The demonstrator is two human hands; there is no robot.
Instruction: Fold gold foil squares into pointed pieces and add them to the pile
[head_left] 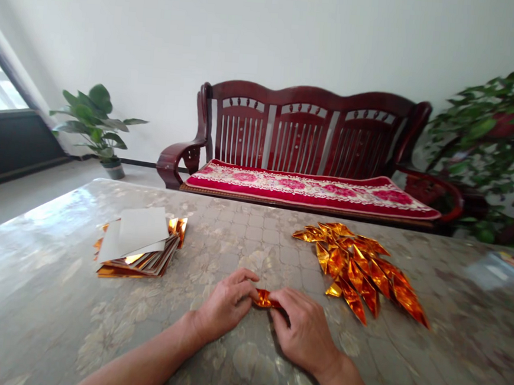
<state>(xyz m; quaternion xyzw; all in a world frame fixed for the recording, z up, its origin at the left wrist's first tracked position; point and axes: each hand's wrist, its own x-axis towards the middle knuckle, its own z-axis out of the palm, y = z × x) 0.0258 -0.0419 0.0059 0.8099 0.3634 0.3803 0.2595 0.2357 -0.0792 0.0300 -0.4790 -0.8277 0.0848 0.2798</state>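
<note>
Between my two hands is a small folded piece of shiny orange-gold foil paper [263, 298], low over the patterned tabletop. My left hand [227, 301] is closed on its left end, thumb and fingers pinching. My right hand [302, 326] grips the right end, with fingers bent over it. Both ends of the paper are hidden by my fingers. To the right lies a pile of folded gold foil pieces [355, 268] with pointed ends. Over to the left is a stack of flat paper sheets [140, 237], pale on one side and gold on the other.
A table [218, 237] with a glossy floral cover spreads under everything. At its right edge lies a clear plastic bag [502, 268]. Beyond stands a dark red wooden bench [304, 131] with a red floral cushion [306, 187]. Potted plants [96, 117] flank the bench.
</note>
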